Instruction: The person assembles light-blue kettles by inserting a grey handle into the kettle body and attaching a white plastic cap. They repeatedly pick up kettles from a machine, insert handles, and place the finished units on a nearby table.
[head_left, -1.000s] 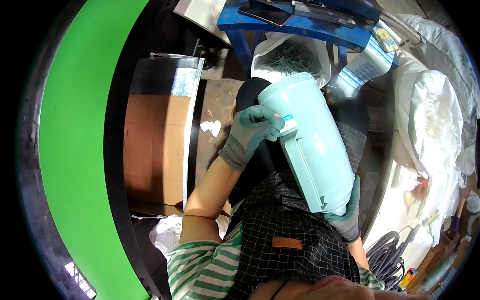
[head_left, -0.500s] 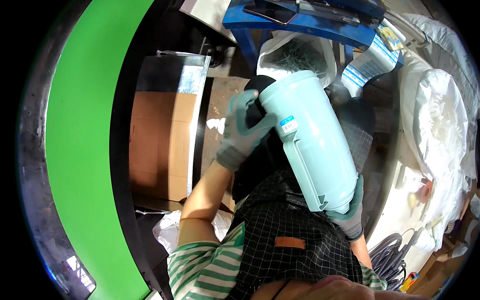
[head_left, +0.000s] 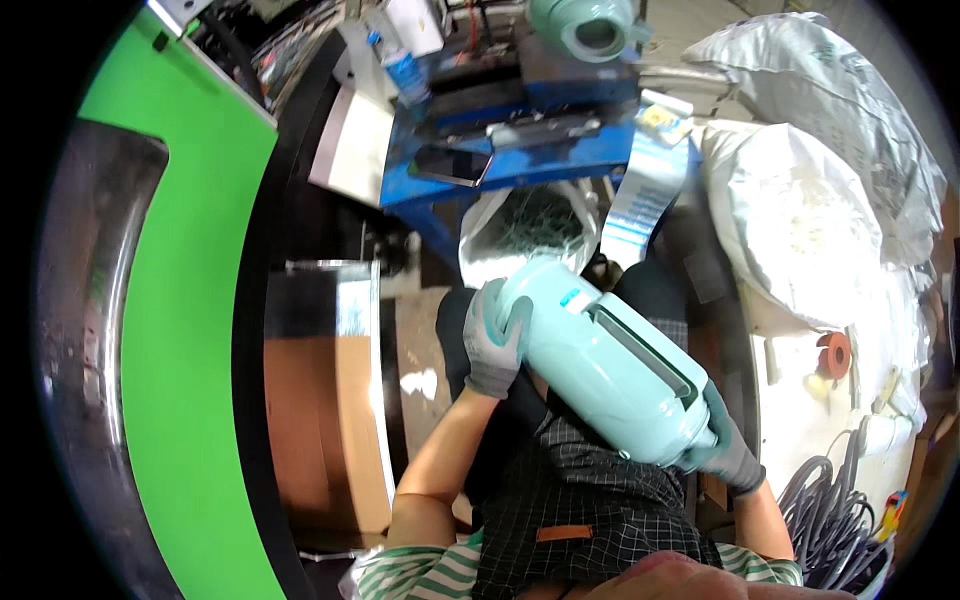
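A pale teal plastic canister (head_left: 610, 375) lies tilted across my lap, with a long raised handle-like frame and a small blue-and-white label on its upper side. My left hand (head_left: 493, 338), in a grey knit glove with a teal coating, is wrapped round its far left end. At its near right end, my right hand (head_left: 728, 445) in a matching glove holds the narrowed tip; some of its fingers are hidden behind the canister. Beyond the canister stands a white bag (head_left: 485, 245) filled with thin teal plastic strips.
A blue bench (head_left: 570, 150) holds a phone (head_left: 450, 165), a bottle (head_left: 405, 72) and another teal canister (head_left: 585, 28). Along the left runs a green belt (head_left: 190, 350), beside a cardboard box (head_left: 310, 430). White sacks (head_left: 800, 220), an orange tape roll (head_left: 835, 355) and coiled cable (head_left: 825, 520) are on the right.
My left hand has closed onto the canister's far end. The canister has rolled, bringing its handle side up, and its far end has swung left. The view has shifted, showing more of the bench.
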